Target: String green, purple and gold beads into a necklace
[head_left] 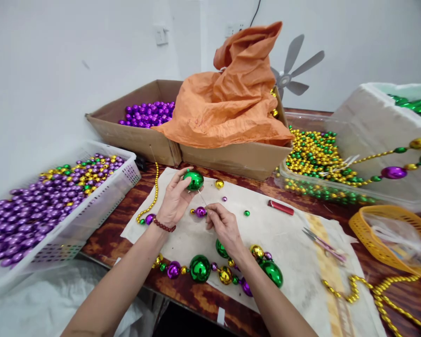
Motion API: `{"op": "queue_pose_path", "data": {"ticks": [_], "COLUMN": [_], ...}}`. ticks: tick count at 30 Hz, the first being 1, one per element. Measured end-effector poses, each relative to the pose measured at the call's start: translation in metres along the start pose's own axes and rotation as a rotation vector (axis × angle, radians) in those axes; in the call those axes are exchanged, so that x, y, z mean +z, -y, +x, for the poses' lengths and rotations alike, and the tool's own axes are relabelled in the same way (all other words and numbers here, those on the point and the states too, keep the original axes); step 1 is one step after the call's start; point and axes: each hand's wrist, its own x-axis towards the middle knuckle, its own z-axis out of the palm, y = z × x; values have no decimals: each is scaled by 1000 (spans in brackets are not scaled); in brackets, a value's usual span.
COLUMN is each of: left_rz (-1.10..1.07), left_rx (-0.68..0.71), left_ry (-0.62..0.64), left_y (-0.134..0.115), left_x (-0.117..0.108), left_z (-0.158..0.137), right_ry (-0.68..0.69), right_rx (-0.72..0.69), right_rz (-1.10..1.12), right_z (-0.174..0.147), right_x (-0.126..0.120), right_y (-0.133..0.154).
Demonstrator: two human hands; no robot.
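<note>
My left hand (178,194) holds a large shiny green bead (193,180) above the cloth, fingers wrapped round its side. A thin needle (201,196) runs from the bead's underside down to my right hand (223,225), whose thumb and fingers are pinched on it. A purple bead (201,212) sits close to the pinching fingers. Below my forearms, a garland of green, gold and purple beads (199,268) lies along the table's front edge, partly hidden by my right arm. Loose on the cloth are a gold bead (219,184) and small purple and green beads (246,213).
A white basket of purple beads (56,206) stands left. Cardboard boxes (231,159) with an orange sack (228,107) stand behind. To the right are a clear bin (315,178), a yellow basket (365,238), scissors (324,244), a red-handled tool (280,208) and gold bead strings (379,290).
</note>
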Motion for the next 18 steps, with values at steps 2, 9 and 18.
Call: {"op": "queue_pose_path", "data": {"ticks": [2,9,18], "left_rz": [-4,7,193], "left_rx": [-30,-107,-220], "left_ry": [-4,6,89], "left_y": [4,19,20], "left_x": [2,4,1], "left_z": [-4,-13,-3], "right_ry": [-2,26,-68], "right_rx": [-6,-5,196], "right_rz": [17,56,292], "right_z": [1,8,2], "right_x": [2,1,-10], "right_y": [3,7,6]}}
